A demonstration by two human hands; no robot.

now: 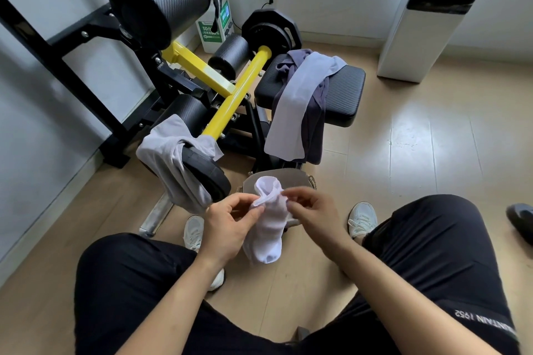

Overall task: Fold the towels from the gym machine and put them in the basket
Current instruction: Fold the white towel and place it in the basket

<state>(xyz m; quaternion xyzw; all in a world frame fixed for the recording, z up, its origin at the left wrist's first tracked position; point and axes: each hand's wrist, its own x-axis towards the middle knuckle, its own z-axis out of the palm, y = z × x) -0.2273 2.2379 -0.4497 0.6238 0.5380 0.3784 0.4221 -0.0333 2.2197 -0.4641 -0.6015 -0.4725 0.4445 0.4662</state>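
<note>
Just above the basket (pixel 300 180) I pinch a white sock (pixel 266 228) at its cuff, left hand (pixel 230 223) and right hand (pixel 313 215) gripping. Folding underway; next, probably drop it in. Towels (pixel 291 112) wait on the machine behind.

My hands and the white sock (pixel 266 228) hide most of the basket (pixel 291 177) (only its far rim shows); a dark shoe (pixel 520 222) is cut off at right.

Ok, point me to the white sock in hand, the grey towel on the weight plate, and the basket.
white sock (pixel 266 235), head view, middle of its hanging body.
grey towel (pixel 168 161), head view, fold draped over the weight plate.
basket (pixel 297 179), head view, bare far rim behind the sock.
</note>
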